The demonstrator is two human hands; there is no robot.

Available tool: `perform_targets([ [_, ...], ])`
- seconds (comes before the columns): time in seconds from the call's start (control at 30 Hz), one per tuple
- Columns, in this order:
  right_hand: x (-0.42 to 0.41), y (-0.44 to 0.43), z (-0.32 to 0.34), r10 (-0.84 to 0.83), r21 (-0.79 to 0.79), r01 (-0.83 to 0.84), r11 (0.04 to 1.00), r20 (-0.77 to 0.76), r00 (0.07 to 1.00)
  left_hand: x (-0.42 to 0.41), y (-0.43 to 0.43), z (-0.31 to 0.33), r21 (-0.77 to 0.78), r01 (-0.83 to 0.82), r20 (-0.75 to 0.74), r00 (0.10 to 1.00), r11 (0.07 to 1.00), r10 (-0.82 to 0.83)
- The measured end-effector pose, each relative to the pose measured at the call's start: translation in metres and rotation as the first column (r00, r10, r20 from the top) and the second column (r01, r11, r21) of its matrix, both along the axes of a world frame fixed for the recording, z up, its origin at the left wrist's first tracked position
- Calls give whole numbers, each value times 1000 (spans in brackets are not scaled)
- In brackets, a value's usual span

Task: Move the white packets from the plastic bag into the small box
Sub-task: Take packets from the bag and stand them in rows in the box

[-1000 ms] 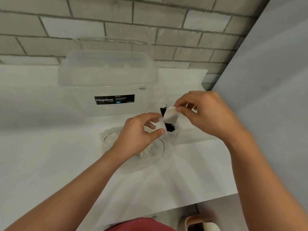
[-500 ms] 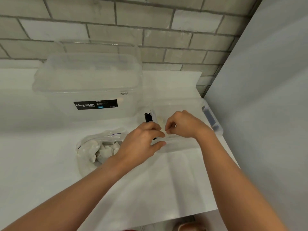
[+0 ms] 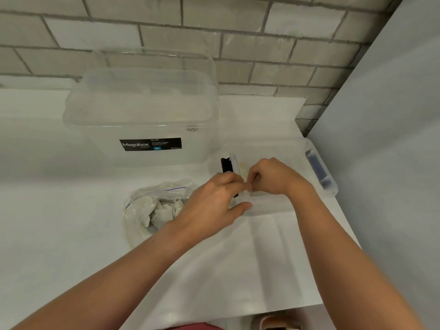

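Filling the small clear plastic box (image 3: 273, 207)
My left hand (image 3: 214, 201) and right hand (image 3: 273, 179) meet over it, fingers (image 3: 238, 184) curled, grasp hidden; I should release low.

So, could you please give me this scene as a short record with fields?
surface: white tabletop against a grey brick wall
source: clear zip-top plastic bag left of the hands, white packets inside
target: small clear plastic box with a black latch, right of the bag
left hand: fingers curled at the box's left end, meeting the right hand's fingers
right hand: curled over the box's inside
packet in hand: hidden, cannot tell
background: large clear lidded Megabox storage box
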State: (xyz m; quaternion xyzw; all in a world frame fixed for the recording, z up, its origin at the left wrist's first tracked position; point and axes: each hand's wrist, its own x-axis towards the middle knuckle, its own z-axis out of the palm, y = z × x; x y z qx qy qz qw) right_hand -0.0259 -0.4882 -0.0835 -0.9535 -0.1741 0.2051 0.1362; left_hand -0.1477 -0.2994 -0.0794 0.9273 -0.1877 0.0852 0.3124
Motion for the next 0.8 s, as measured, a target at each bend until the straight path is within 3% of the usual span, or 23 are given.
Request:
perform_targets([
  [0.1, -19, -7, 20, -104, 68, 94, 993, 167, 980, -9, 24, 3, -44, -64, 76, 995, 997, 67],
  [0.23, -72, 12, 48, -294, 381, 169, 909, 298, 908, -26, 80, -4, -65, -262, 162, 949, 963, 269],
  [0.33, -119, 54, 56, -368, 655, 110, 748, 271, 889, -42, 119, -14, -57, -385, 157, 908, 921, 389],
  [0.4, -143, 84, 49, -292, 717, 55, 695, 211, 933, -53, 137, -23, -54, -420, 137, 896, 906, 423],
  [0.47, -157, 109, 30, -146, 658, 1, 753, 165, 975, -62, 148, -33, -22, -405, 110, 908, 914, 405],
  [0.6, -156, 137, -17, 49, 279, -102, 955, 189, 981, -70, 159, -54, 173, -319, 28, 947, 932, 319],
  [0.7, -150, 143, -33, -6, 39, -1, 999, 182, 983, -70, 163, -58, 234, -301, -170, 924, 925, 343],
  [0.8, -148, 148, -38, -91, -2, 94, 996, 217, 972, -65, 169, -58, 167, -304, -235, 911, 938, 338],
])
